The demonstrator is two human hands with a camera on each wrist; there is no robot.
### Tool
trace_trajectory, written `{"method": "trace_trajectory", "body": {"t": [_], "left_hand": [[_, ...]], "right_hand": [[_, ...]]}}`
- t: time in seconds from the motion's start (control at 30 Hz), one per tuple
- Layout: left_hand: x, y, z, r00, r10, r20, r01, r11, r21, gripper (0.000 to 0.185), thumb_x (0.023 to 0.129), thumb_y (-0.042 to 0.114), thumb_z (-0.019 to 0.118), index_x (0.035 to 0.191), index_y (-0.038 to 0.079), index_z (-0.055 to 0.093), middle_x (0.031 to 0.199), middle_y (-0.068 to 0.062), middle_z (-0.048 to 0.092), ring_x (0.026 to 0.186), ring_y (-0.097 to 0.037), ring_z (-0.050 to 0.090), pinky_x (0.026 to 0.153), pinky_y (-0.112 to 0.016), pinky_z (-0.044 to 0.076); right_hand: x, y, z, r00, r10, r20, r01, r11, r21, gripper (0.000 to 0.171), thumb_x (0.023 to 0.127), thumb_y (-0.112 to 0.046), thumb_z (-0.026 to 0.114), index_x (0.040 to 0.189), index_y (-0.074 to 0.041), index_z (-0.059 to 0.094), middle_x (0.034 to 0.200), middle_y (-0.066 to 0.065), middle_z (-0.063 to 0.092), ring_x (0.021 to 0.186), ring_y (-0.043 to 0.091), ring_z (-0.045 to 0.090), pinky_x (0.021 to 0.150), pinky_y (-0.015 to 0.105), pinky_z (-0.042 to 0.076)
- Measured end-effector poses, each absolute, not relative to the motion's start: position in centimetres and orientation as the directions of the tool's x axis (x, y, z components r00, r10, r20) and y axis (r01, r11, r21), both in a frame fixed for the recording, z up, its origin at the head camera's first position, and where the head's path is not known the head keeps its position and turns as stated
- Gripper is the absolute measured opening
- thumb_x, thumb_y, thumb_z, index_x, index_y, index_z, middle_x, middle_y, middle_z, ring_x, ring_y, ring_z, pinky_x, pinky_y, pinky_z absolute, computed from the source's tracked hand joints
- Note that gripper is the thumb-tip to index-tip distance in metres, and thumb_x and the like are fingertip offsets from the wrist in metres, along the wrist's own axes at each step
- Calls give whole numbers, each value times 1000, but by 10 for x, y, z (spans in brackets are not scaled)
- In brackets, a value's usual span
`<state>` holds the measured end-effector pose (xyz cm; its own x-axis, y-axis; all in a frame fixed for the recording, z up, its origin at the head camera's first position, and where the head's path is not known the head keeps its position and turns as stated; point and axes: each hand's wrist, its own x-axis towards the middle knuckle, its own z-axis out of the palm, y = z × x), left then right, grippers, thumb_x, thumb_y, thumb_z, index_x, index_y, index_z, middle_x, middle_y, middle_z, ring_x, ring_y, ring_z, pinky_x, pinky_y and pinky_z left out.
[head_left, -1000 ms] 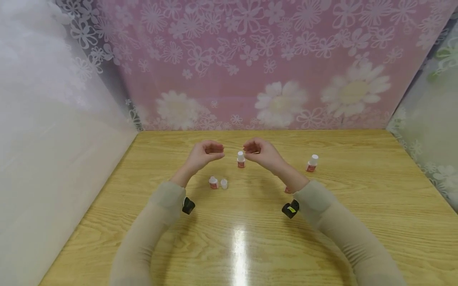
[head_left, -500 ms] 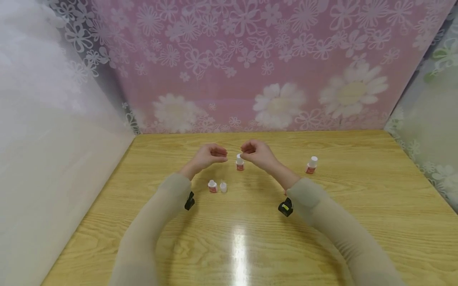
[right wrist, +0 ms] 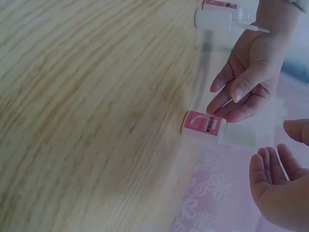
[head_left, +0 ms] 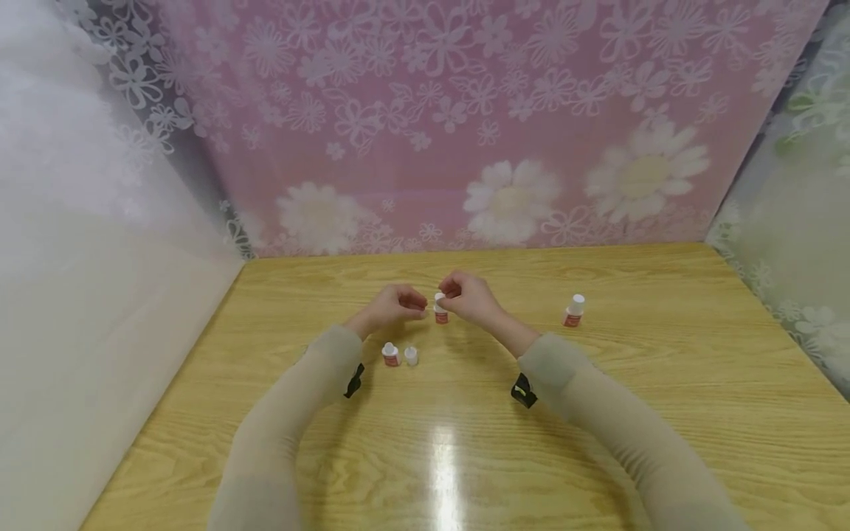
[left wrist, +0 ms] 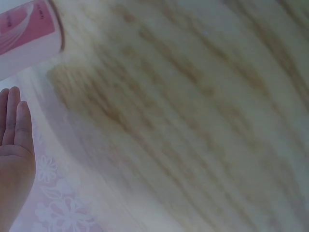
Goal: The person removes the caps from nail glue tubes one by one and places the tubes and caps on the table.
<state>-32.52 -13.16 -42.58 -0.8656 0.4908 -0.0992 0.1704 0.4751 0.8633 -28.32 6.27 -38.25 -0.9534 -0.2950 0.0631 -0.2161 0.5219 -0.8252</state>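
Wood grain runs under everything here, a pale yellow table [head_left: 598, 413] with my two hands meeting near its middle. The small white bottle with the red label [head_left: 440, 311] stands upright between them, long axis straight up, its cap at the top. From my right hand [head_left: 468, 299] it lies at about nine o'clock, right at the fingertips; from my left hand [head_left: 395, 304] it lies at about three o'clock, just beside but apart. The right is the nearer one.

In the right wrist view the bottle [right wrist: 203, 124] shows with my left fingers [right wrist: 227, 99] curled loosely just past it, holding nothing, and my right fingers [right wrist: 270, 169] bent in a relaxed cup on its other side, also closed on nothing. Whether any fingertip touches the bottle I cannot tell, since the head view is small there.

At about seven o'clock from the standing bottle, closer to me, sit a second bottle [head_left: 391, 355] and a loose cap [head_left: 411, 356] side by side. A third bottle [head_left: 574, 310] stands well apart at three o'clock. The flowered pink backdrop [head_left: 465, 125] rises behind the table.
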Motion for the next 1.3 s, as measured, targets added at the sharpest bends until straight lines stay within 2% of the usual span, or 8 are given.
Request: {"method": "trace_trajectory", "body": {"t": [0.37, 0.53, 0.7, 0.93, 1.13, 1.3], "left_hand": [[-325, -127, -435, -834, 542, -103, 179, 443, 879, 24, 80, 10, 66, 103, 3, 62, 99, -5, 62, 93, -16, 57, 83, -30, 43], [-325, -124, -436, -812, 577, -90, 190, 406, 894, 24, 82, 7, 64, 105, 1, 61, 101, -7, 62, 94, -17, 57, 82, -29, 43], [-325, -122, -437, -795, 604, -48, 235, 379, 895, 23, 82, 2, 62, 105, -3, 60, 100, -11, 62, 93, -19, 58, 81, -28, 44], [-325, -117, -437, -782, 620, -58, 217, 359, 908, 21, 82, 1, 61, 102, -4, 61, 98, -12, 63, 91, -18, 58, 81, -28, 44], [-326, -116, -440, -784, 617, -71, 206, 366, 907, 18, 81, 5, 63, 96, -3, 64, 92, -9, 65, 87, -15, 58, 82, -28, 42], [-326, -117, -442, -770, 635, -59, 201, 329, 923, 15, 81, 3, 62, 93, -6, 64, 88, -10, 65, 86, -15, 57, 83, -29, 42]], "right_hand": [[-284, 55, -386, -959, -279, 56, -218, 594, -774, 31, 80, -9, 63, 107, 4, 56, 101, 15, 58, 94, 26, 53, 79, 34, 44], [-285, 50, -389, -955, -294, 50, -227, 609, -760, 31, 80, -7, 61, 108, 5, 56, 99, 14, 59, 91, 24, 55, 74, 32, 46], [-287, 46, -393, -956, -286, 60, -229, 602, -765, 23, 79, -4, 62, 101, 4, 57, 94, 13, 60, 88, 24, 57, 69, 28, 48], [-286, 45, -394, -953, -289, 93, -255, 596, -761, 12, 79, -2, 63, 90, 2, 59, 89, 13, 62, 85, 24, 59, 65, 29, 48], [-288, 44, -400, -956, -271, 113, -263, 621, -738, 16, 76, -5, 69, 88, 1, 60, 83, 9, 61, 79, 20, 57, 64, 28, 46], [-287, 43, -406, -961, -246, 124, -257, 639, -725, 19, 73, -8, 72, 85, 1, 60, 77, 7, 60, 71, 17, 54, 59, 26, 44]]}}
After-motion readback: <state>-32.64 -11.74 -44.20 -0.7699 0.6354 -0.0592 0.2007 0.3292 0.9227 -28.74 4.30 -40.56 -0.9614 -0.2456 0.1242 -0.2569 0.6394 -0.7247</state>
